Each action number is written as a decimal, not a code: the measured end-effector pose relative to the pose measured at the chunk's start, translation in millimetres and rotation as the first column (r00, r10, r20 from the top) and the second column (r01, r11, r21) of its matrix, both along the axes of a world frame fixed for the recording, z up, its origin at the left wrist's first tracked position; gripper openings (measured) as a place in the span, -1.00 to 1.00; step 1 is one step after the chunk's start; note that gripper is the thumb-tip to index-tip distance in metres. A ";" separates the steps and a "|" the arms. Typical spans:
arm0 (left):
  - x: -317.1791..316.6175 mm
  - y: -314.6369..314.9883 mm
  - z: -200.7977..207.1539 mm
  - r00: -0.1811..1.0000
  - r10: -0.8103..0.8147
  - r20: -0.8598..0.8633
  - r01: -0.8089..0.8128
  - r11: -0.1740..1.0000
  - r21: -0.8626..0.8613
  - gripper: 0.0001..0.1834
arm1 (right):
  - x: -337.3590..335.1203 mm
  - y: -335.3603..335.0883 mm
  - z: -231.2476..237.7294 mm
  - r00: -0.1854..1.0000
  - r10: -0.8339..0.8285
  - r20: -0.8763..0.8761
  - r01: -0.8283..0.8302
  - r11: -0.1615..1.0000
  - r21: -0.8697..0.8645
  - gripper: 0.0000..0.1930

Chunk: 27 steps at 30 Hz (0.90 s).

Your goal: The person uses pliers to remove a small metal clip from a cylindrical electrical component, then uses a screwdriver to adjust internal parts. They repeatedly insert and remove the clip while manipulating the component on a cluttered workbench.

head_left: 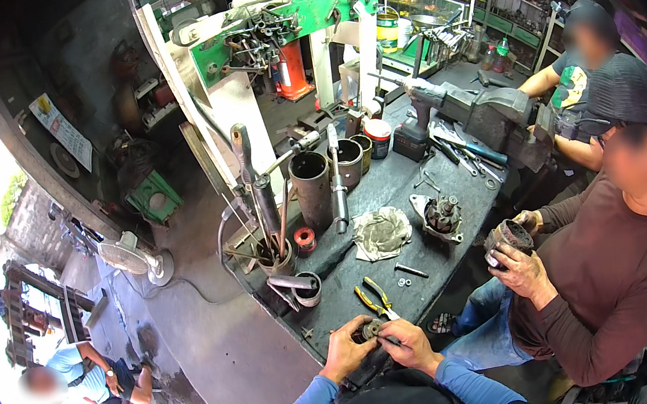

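Close to the bench's near edge, I hold a small round metal part with a hole in its middle [369, 330]. My left hand [348, 351] is closed around its left side. The thumb and fingers of my right hand [410, 345] pinch it from the other side. Just beyond lie yellow-handled pliers [374, 301], a bolt [412, 270] and small washers [404, 282]. Farther up the bench are a crumpled, stained rag [381, 233] and an open metal housing with a flange [442, 218].
A co-worker in brown at the right holds a dirty cylindrical part [512, 236]. Another person stands behind a bench vise [497, 112]. A cordless drill [418, 114], spanners [463, 152], metal cans [312, 191] and a tool-filled pot [274, 258] crowd the dark bench [332, 269].
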<state>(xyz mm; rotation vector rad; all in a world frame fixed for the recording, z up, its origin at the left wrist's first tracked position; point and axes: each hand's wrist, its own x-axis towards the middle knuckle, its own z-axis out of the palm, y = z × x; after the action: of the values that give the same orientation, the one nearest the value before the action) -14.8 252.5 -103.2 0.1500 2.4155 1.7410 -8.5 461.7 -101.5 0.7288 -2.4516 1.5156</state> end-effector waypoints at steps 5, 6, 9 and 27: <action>1.1 0.3 5.1 0.999 0.006 0.037 -0.008 0.999 0.036 -0.46 | -5.8 4.2 -8.4 1.000 -0.023 -0.017 0.023 1.000 -0.004 -0.80; 1.2 0.6 3.4 0.999 0.001 0.034 -0.002 1.000 0.020 -0.46 | -2.7 3.7 -5.0 1.000 0.013 -0.024 -0.013 1.000 0.026 -0.79; 0.6 -2.5 -5.4 0.999 -0.004 -0.037 0.004 1.000 0.008 -0.47 | -1.5 2.2 -0.9 0.999 0.034 -0.016 -0.033 0.999 0.043 -0.79; -0.5 -1.8 4.4 1.000 0.009 0.014 -0.009 1.000 0.006 -0.43 | -4.7 2.4 -1.2 0.999 0.038 -0.011 -0.038 0.999 0.020 -0.81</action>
<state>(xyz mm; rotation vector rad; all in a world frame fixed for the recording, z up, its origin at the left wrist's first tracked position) -15.4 250.7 -98.8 0.1271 2.4057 1.7474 -13.1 464.1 -102.7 0.7898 -2.4617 1.4976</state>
